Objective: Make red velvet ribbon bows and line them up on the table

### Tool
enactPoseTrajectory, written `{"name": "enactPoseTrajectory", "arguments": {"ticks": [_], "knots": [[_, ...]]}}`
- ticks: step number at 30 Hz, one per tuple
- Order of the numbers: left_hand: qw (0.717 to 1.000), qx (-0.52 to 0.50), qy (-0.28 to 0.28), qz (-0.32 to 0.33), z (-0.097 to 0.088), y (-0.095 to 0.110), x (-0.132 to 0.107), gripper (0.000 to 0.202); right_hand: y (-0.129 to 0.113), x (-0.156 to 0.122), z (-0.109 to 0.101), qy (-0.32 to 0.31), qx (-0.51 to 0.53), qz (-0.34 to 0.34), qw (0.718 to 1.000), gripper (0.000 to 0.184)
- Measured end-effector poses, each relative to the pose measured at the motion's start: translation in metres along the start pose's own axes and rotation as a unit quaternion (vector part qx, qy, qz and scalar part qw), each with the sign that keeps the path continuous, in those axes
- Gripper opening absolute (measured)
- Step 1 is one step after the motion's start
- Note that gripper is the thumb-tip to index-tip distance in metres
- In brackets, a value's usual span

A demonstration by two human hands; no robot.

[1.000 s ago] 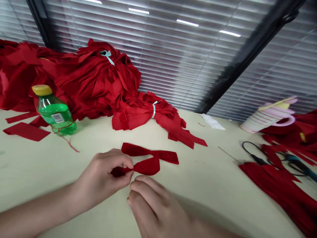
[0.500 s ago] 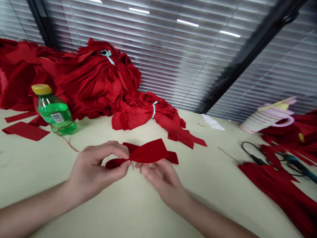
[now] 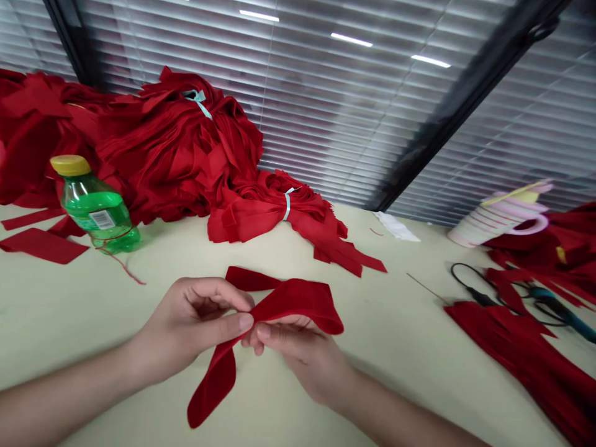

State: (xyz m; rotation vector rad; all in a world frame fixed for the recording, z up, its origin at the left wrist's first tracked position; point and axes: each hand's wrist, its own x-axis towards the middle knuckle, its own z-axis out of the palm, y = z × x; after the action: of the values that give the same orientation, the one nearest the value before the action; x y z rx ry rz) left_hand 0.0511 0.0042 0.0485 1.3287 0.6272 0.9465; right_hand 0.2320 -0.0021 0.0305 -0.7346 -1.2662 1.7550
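Note:
A red velvety ribbon [image 3: 298, 298], folded into loops, is held up over the table in front of me. My left hand [image 3: 205, 320] pinches its gathered middle between thumb and forefinger. Below and right of that pinch, my right hand [image 3: 298, 347] has its thumb and curled fingers closed at the ribbon's lower edge, partly hidden behind it. One loop hangs toward the lower left, another bends out to the right, and a flat end points to the upper left. I cannot make out any thread at the middle.
Red fabric bundles [image 3: 172, 143] are piled by the blinds. A green bottle [image 3: 100, 214] wound with red thread stands left. A tilted pink-white cup [image 3: 488, 220], a black cable [image 3: 470, 285], a teal-handled tool [image 3: 554, 304] and red strips [image 3: 516, 354] lie right. White paper [image 3: 395, 226] is behind.
The ribbon has turned from lying roughly level to slanting, with one loop now hanging lower left. Both hands have shifted slightly, and the dangling thread at the pinch no longer shows.

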Motion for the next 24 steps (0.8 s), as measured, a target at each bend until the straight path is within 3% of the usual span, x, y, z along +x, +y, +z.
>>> {"name": "enactPoseTrajectory", "arguments": {"ticks": [3,5,8,10,13,18,24], "knots": [[0.996,-0.06,-0.071,0.004,-0.004,-0.002,0.002,0.011,-0.004,0.002,-0.008,-0.06,-0.042,0.029,0.997,0.017],[0.993,-0.036,-0.114,0.011,-0.007,0.0,0.002,0.014,-0.007,0.004,-0.016,-0.109,-0.074,0.051,0.99,0.018],[0.977,0.116,-0.174,0.03,-0.007,0.008,0.001,0.012,-0.014,0.006,-0.025,-0.165,-0.127,0.066,0.976,0.01],[0.947,0.244,-0.198,0.067,-0.006,0.014,-0.001,0.012,-0.018,0.006,-0.026,-0.179,-0.176,0.055,0.967,0.005],[0.904,0.358,-0.209,0.102,-0.004,0.017,-0.005,0.019,-0.026,0.005,-0.024,-0.162,-0.278,0.003,0.947,0.017],[0.867,0.429,-0.212,0.136,-0.005,0.017,-0.007,0.025,-0.039,0.002,-0.02,-0.191,-0.417,-0.06,0.886,0.02],[0.87,0.442,-0.181,0.119,-0.003,0.014,-0.008,0.019,-0.049,-0.004,-0.017,-0.2,-0.499,-0.112,0.836,0.028]]}}
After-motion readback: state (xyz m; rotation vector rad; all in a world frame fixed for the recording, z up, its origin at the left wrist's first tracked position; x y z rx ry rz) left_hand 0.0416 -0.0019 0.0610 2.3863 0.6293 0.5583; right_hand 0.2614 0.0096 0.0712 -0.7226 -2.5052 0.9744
